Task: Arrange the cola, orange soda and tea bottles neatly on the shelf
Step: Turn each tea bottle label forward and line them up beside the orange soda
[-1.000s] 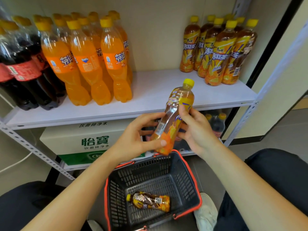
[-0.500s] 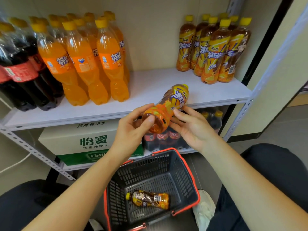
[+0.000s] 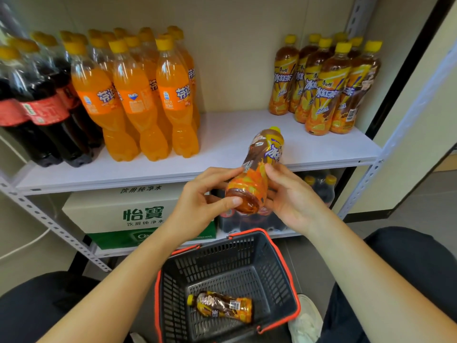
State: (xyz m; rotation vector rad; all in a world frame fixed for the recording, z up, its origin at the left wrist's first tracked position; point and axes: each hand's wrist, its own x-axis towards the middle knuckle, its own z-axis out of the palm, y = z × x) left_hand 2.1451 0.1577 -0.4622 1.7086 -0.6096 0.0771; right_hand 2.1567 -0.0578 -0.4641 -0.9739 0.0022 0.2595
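A: Hands?
B: Both are gripping one tea bottle point(image 3: 257, 174). Left hand point(image 3: 197, 201) is pinching its base end, thumb under, fingers curled over the label. Right hand point(image 3: 291, 196) is cupping the other side, fingers bent round the body.
A: Bottle pose?
B: It's tilting, cap pointing up and away, between the hands, over the shelf point(image 3: 235, 144) front edge.
A: Other stock?
B: Tea group point(image 3: 324, 87) is standing above the right hand. Orange soda point(image 3: 138, 100) and cola point(image 3: 37, 112) are standing up-left of the left hand. Second tea point(image 3: 222, 306) is lying in the basket point(image 3: 274, 273) below both hands.
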